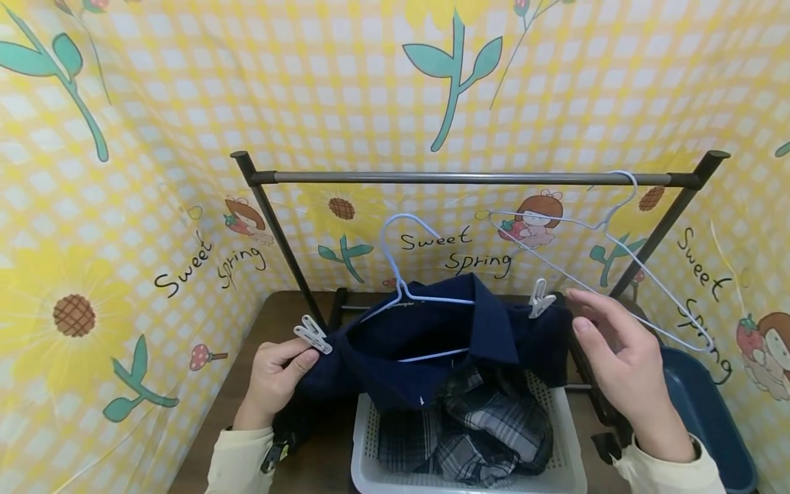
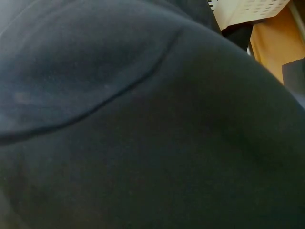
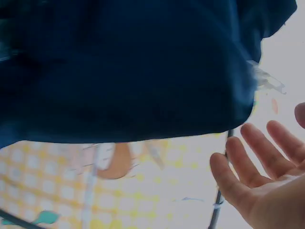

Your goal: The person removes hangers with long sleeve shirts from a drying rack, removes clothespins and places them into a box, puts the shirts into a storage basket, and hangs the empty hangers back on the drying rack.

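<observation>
A navy collared shirt (image 1: 494, 326) hangs on a light-blue wire hanger (image 1: 395, 257), whose hook stands free in front of the rack's bar. White clothespins grip both shoulders, a left clothespin (image 1: 313, 334) and a right clothespin (image 1: 540, 300). My left hand (image 1: 274, 374) pinches the shirt's left shoulder between thumb and fingers, right by the left clothespin. Beside the right shoulder, my right hand (image 1: 629, 367) is apart from the cloth with its fingers spread. In the right wrist view those fingers (image 3: 233, 183) hold nothing. Dark cloth fills most of the left wrist view.
Behind the shirt stands a dark metal rack (image 1: 463, 178), with a second wire hanger (image 1: 654, 281) hooked over its right end. Below, a white basket (image 1: 577, 460) holds dark plaid clothing (image 1: 469, 439). A blue tub (image 1: 710, 418) sits at the right of the brown table (image 1: 212, 446).
</observation>
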`<state>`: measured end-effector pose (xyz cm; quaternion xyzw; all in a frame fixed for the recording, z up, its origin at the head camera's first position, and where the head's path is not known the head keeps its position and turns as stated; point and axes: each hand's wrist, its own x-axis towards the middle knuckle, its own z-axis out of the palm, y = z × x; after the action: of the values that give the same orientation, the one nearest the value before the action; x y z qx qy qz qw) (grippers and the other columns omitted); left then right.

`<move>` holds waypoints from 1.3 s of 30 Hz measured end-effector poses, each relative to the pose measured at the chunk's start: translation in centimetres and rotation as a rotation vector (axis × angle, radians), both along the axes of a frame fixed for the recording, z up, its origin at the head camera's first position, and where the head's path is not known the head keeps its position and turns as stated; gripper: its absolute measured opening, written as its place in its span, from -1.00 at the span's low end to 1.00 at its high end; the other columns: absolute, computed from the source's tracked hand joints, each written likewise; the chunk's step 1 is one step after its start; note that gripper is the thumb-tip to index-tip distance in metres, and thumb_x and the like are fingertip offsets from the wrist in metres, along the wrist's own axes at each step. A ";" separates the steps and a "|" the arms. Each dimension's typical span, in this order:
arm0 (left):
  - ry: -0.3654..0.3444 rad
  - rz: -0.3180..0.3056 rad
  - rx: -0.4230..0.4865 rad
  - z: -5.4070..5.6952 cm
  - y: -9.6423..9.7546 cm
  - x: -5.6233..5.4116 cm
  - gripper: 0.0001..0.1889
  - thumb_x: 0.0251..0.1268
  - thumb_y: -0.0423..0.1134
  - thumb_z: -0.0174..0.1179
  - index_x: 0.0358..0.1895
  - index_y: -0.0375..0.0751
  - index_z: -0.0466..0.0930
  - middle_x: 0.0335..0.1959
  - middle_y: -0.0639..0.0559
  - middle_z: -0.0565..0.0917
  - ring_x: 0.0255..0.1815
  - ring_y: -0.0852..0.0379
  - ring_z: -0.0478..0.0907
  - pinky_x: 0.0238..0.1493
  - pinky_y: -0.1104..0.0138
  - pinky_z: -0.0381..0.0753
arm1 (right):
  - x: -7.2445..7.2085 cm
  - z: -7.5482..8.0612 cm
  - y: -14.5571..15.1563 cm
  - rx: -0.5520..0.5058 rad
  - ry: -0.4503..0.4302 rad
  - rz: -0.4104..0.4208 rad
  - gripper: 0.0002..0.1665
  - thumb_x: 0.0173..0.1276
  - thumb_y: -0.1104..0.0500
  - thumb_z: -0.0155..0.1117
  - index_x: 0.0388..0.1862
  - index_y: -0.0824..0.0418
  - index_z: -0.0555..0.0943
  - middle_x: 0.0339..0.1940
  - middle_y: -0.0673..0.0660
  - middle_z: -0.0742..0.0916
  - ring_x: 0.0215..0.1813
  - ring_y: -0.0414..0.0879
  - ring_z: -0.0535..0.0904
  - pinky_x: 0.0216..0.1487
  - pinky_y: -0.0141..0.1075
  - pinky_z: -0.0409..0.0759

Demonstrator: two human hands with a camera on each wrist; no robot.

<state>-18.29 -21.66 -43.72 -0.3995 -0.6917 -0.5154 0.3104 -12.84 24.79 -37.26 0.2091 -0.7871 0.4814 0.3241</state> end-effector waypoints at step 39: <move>-0.046 0.023 -0.098 -0.8 0.1 0.4 -0.79 0.15 -0.64 0.27 -0.29 -0.26 0.71 -0.45 -0.03 0.70 -0.48 0.27 0.58 -0.39 0.43 0.53 | -2.2 2.0 -0.9 0.022 -0.210 -0.048 -0.68 0.37 0.49 0.29 0.08 0.39 0.58 -0.16 -0.08 0.69 -0.09 -0.37 0.62 -0.07 -0.59 0.49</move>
<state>-17.86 -21.58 -44.51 -0.3942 -0.7277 -0.4863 0.2804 -15.05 23.86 -35.24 0.1424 -0.8266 0.4842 0.2490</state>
